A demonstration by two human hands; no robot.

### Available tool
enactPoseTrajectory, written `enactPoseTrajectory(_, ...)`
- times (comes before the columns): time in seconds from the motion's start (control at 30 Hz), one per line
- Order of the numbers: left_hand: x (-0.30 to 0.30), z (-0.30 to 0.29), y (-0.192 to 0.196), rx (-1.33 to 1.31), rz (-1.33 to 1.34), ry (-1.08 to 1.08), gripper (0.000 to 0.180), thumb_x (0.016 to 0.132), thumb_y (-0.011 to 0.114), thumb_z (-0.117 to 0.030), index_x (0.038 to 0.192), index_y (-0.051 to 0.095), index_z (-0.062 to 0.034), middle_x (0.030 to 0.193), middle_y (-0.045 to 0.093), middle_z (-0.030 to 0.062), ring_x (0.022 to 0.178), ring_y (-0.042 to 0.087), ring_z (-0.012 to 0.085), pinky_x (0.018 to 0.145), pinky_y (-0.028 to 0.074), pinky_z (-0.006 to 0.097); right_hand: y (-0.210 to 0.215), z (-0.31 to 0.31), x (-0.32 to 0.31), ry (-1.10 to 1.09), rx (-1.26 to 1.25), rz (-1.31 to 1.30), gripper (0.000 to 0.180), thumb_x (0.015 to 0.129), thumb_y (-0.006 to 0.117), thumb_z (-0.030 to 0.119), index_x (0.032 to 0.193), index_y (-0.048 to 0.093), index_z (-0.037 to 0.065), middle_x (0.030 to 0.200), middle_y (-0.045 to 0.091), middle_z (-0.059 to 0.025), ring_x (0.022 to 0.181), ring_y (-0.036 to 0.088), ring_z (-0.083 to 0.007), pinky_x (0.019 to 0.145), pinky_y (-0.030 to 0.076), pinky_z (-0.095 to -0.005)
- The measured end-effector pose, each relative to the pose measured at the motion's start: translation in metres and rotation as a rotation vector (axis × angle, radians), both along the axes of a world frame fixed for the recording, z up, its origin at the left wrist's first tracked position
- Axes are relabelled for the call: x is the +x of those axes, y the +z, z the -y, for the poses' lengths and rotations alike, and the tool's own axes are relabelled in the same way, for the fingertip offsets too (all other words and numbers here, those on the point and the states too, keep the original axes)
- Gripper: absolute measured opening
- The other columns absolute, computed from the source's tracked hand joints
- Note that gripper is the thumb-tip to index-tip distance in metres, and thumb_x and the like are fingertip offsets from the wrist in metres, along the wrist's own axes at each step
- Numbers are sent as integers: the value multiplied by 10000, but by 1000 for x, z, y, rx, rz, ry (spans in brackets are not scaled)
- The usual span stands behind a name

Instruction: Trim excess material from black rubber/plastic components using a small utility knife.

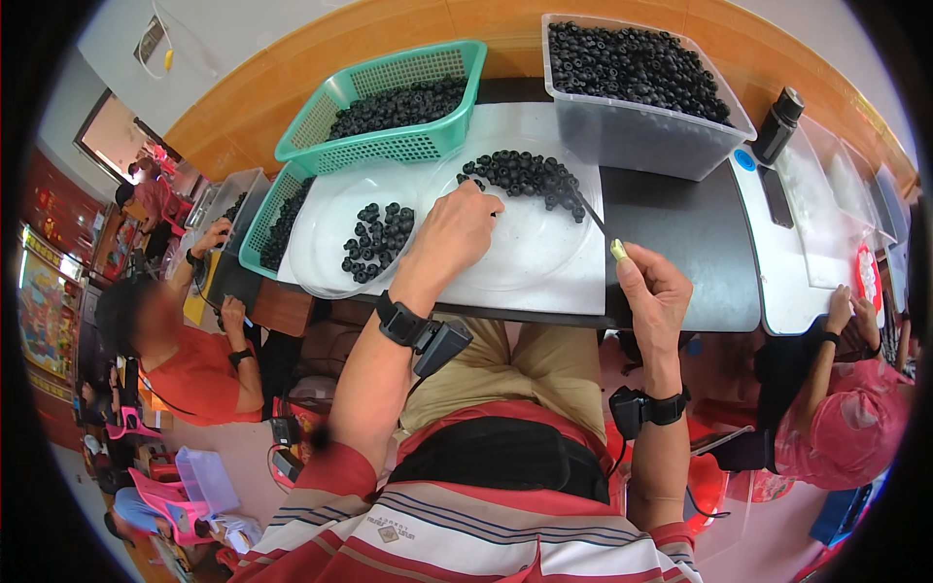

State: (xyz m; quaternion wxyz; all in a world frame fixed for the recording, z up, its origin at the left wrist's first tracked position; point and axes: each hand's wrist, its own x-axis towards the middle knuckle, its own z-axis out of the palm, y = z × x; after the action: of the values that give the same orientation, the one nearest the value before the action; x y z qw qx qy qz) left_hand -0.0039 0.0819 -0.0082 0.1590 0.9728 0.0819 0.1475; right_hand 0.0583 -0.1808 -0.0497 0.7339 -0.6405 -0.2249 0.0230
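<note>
My left hand is closed, fingers curled down at the near left edge of a pile of small round black parts. Its fingertips are partly hidden, so I cannot make out what they pinch. The pile lies in a shallow clear round tray on a white sheet. My right hand grips a slim dark tool by its pale yellow end, the thin tip reaching the pile's right side. A second clear round tray, left of my left hand, holds a smaller group of black parts.
Behind the trays stand a green basket and a clear bin, both full of black parts. A smaller green basket sits at left. A dark bottle and a phone are at right. Co-workers sit on both sides.
</note>
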Motion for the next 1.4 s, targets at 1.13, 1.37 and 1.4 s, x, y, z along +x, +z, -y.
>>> enactPoseTrajectory(1.13,-25,29,15,-1878,46,-406,197,891,662,-52,1044,629,68,998,661,126,893,681,206,861,590,333,31,-71,-19,125,125,34,356,839,751,89,1142,632,-55,943,684,-75,811,614,-83,706,486,-204)
enactPoseTrajectory(1.37,-30,34,8,-1777,98,-369,190,892,650,-37,1062,632,45,1023,660,128,937,672,219,880,588,375,34,-70,-23,114,118,-6,342,849,740,88,1141,631,-54,954,689,-80,826,622,-88,726,492,-208)
enactPoseTrajectory(1.4,-31,35,8,-1793,123,-372,184,893,651,-43,1057,633,38,1016,661,124,933,672,215,873,591,373,36,-69,-24,118,110,-28,339,854,736,92,1141,630,-54,954,689,-80,827,623,-89,726,492,-209)
